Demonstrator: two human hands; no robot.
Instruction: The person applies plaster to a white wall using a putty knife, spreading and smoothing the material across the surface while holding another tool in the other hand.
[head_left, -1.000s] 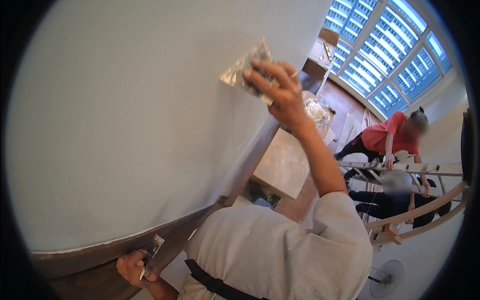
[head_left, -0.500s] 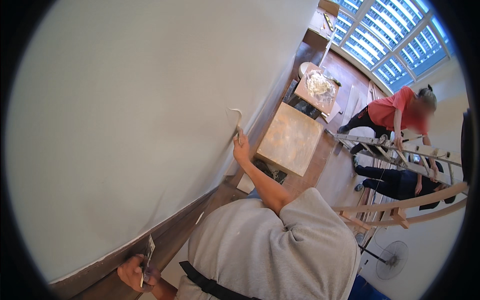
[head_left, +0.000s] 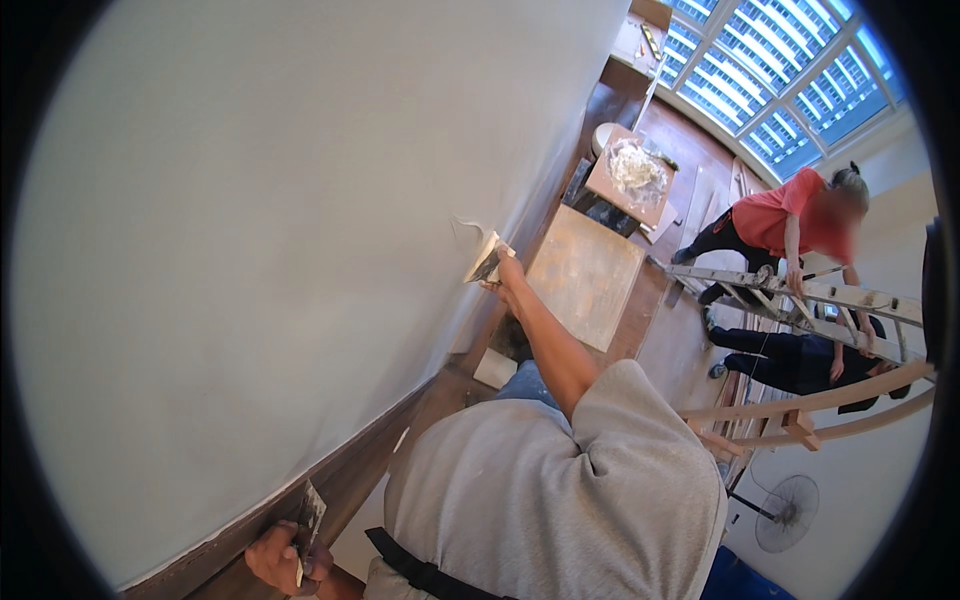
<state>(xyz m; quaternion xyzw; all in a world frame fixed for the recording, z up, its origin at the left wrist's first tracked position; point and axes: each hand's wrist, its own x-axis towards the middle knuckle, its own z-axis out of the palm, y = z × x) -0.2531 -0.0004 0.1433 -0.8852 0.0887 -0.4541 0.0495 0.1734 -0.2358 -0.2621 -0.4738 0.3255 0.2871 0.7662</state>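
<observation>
My right hand (head_left: 508, 268) grips a putty knife (head_left: 484, 262) close to the pale wall (head_left: 270, 220). Its blade carries cream-coloured putty along the edge and is turned partly away from the wall. A curved ridge of wet putty (head_left: 466, 224) marks the wall just beside that blade. Low at the left, my left hand (head_left: 280, 556) is closed round the handle of a second putty knife (head_left: 313, 508), whose blade points upward and is smeared with residue. The dark baseboard (head_left: 330, 460) runs close by that hand.
A board heaped with putty (head_left: 637, 170) rests beyond a stained square platform (head_left: 585, 275). To the right, a person in a red shirt (head_left: 775, 215) holds a metal ladder (head_left: 820, 295), with another person in dark clothes (head_left: 800, 360) behind it. A curved wooden frame (head_left: 800, 425) and a fan (head_left: 787, 513) are nearer.
My right hand has shifted slightly right and turned the putty knife, so its putty-laden blade now shows. My left hand has moved a little right and down, still holding its knife.
</observation>
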